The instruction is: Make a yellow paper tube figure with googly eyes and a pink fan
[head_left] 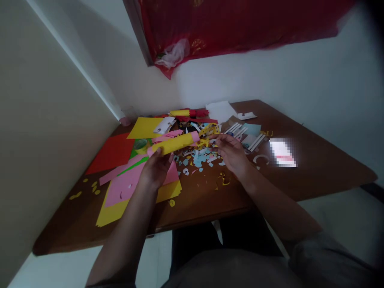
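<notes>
My left hand (156, 168) grips a rolled tube of yellow paper with pink ends (176, 143), held level above the brown table (315, 168). My right hand (231, 153) hovers just right of the tube's far end, fingers pinched on a curly yellow paper strip (209, 132); the grip itself is dim and hard to make out. Under both hands lie several small blue and white paper scraps (198, 159).
Red (111, 153), yellow (145, 127) and pink (123, 186) paper sheets cover the table's left side. White sticks (254, 141) and cards lie behind my right hand. A second yellow-and-red roll (186, 113) rests by the white wall. A red cloth hangs above.
</notes>
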Available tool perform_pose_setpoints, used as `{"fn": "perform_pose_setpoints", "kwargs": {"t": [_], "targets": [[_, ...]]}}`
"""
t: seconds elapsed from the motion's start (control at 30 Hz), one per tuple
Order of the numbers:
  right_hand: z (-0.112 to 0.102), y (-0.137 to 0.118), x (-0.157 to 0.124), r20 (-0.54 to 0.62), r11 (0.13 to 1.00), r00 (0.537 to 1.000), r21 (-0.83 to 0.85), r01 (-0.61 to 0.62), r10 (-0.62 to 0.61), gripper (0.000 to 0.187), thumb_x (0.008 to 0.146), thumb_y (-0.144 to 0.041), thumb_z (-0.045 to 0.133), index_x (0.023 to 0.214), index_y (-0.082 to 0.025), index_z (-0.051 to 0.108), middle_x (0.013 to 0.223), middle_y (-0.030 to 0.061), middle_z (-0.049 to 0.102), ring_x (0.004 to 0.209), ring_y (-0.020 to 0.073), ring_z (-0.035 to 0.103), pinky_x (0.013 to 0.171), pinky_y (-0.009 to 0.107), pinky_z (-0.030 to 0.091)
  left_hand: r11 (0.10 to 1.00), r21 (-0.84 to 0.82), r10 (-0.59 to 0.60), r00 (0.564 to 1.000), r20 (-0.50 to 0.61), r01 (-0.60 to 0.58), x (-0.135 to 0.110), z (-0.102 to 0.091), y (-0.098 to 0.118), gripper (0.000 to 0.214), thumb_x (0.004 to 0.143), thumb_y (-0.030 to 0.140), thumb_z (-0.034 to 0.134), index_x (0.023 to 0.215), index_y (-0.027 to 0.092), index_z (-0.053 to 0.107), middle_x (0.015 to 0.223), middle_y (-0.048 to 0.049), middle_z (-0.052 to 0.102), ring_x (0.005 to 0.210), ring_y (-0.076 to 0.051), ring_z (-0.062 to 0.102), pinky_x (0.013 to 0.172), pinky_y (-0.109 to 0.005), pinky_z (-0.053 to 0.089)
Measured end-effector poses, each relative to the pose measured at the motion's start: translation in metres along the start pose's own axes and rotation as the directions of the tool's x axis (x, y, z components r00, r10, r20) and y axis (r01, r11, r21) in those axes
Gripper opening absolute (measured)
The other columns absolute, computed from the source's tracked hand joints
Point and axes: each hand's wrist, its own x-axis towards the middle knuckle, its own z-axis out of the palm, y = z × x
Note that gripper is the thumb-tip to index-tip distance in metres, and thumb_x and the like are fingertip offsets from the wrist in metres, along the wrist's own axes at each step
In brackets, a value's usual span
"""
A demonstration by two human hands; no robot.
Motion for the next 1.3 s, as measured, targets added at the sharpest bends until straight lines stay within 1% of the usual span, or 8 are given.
{"fn": "perform_pose_setpoints", "kwargs": {"t": [0.1, 0.27, 0.37, 0.53, 0.7, 0.9, 1.1, 1.3], "targets": [[-0.002, 0.003, 0.003, -0.044, 1.0, 0.999, -0.023, -0.011, 0.01, 0.045, 0.074, -0.055, 0.103, 0.095, -0.03, 0.072, 0.096, 0.0002, 0.072, 0.095, 0.0217, 0.073, 0.082, 0.038, 0.066, 0.994, -0.109, -0.001, 0.999, -0.035, -0.002, 0.003, 0.001, 0.005, 0.036, 0.084, 0.042, 0.105, 0.103, 0.024, 0.079, 0.091, -0.0003, 0.083, 0.086, -0.015, 0.082, 0.092, -0.027, 0.072], [-0.003, 0.005, 0.004, -0.054, 0.999, 0.998, -0.03, -0.035, 0.034, 0.046, 0.071, -0.055, 0.102, 0.095, -0.029, 0.072, 0.093, 0.0006, 0.07, 0.088, 0.0217, 0.07, 0.079, 0.04, 0.064, 0.97, -0.239, 0.025, 0.999, -0.044, -0.035, 0.001, 0.001, 0.01, 0.035, 0.088, 0.045, 0.102, 0.106, 0.024, 0.081, 0.091, 0.0019, 0.084, 0.084, -0.011, 0.082, 0.098, -0.025, 0.073], [-0.004, 0.005, 0.004, -0.051, 0.999, 0.998, -0.01, -0.04, 0.04, 0.046, 0.068, -0.052, 0.105, 0.093, -0.029, 0.075, 0.09, -0.0004, 0.071, 0.084, 0.0198, 0.069, 0.075, 0.036, 0.062, 0.975, -0.221, 0.037, 0.998, 0.041, -0.027, -0.003, 0.001, 0.011, 0.038, 0.082, 0.042, 0.106, 0.105, 0.025, 0.081, 0.098, 0.0017, 0.086, 0.091, -0.013, 0.084, 0.101, -0.028, 0.073], [-0.007, 0.007, 0.005, -0.052, 0.999, 0.998, 0.042, -0.026, 0.029, 0.042, 0.067, -0.047, 0.109, 0.09, -0.028, 0.08, 0.083, -0.0029, 0.071, 0.074, 0.0145, 0.066, 0.068, 0.03, 0.057, 0.991, -0.133, 0.02, 0.972, 0.234, 0.012, -0.013, 0.002, 0.009, 0.047, 0.081, 0.054, 0.107, 0.108, 0.025, 0.082, 0.104, -0.001, 0.088, 0.098, -0.018, 0.085, 0.098, -0.033, 0.074], [-0.009, 0.01, 0.006, -0.05, 0.998, 0.999, 0.065, -0.015, 0.018, 0.038, 0.067, -0.044, 0.11, 0.09, -0.029, 0.084, 0.082, -0.003, 0.073, 0.07, 0.0134, 0.065, 0.065, 0.03, 0.056, 1.0, -0.009, -0.023, 0.942, 0.336, 0.027, -0.021, 0.002, 0.003, 0.064, 0.065, 0.063, 0.113, 0.103, 0.021, 0.083, 0.098, -0.003, 0.086, 0.09, -0.019, 0.082, 0.089, -0.034, 0.073], [-0.009, 0.01, 0.007, -0.069, 0.993, 0.998, 0.118, 0.014, -0.006, 0.04, 0.07, -0.041, 0.11, 0.103, -0.03, 0.089, 0.085, -0.0033, 0.076, 0.073, 0.0132, 0.068, 0.075, 0.033, 0.065, 0.974, 0.11, 0.166, 0.954, 0.248, -0.198, -0.016, 0.001, -0.006, 0.067, 0.059, 0.041, 0.117, 0.113, 0.026, 0.08, 0.116, -0.0035, 0.084, 0.097, -0.02, 0.079, 0.089, -0.033, 0.066], [-0.01, 0.01, 0.008, -0.071, 0.991, 0.997, 0.128, 0.035, -0.026, 0.041, 0.071, -0.044, 0.11, 0.098, -0.028, 0.085, 0.084, -0.0032, 0.077, 0.079, 0.0163, 0.076, 0.089, 0.039, 0.072, 0.867, 0.276, 0.357, 0.904, 0.236, -0.414, -0.006, -0.008, -0.011, 0.069, 0.065, 0.037, 0.112, 0.123, 0.027, 0.077, 0.134, -0.0068, 0.077, 0.109, -0.023, 0.077, 0.099, -0.039, 0.065], [-0.007, 0.008, 0.008, -0.061, 0.995, 0.998, 0.103, 0.016, -0.01, 0.045, 0.065, -0.049, 0.112, 0.087, -0.028, 0.08, 0.08, -0.0035, 0.076, 0.079, 0.0188, 0.078, 0.083, 0.04, 0.072, 0.833, 0.339, 0.345, 0.89, 0.3, -0.437, -0.009, -0.007, -0.012, 0.064, 0.066, 0.032, 0.111, 0.121, 0.026, 0.081, 0.133, -0.0065, 0.074, 0.109, -0.021, 0.074, 0.097, -0.035, 0.066]]}}
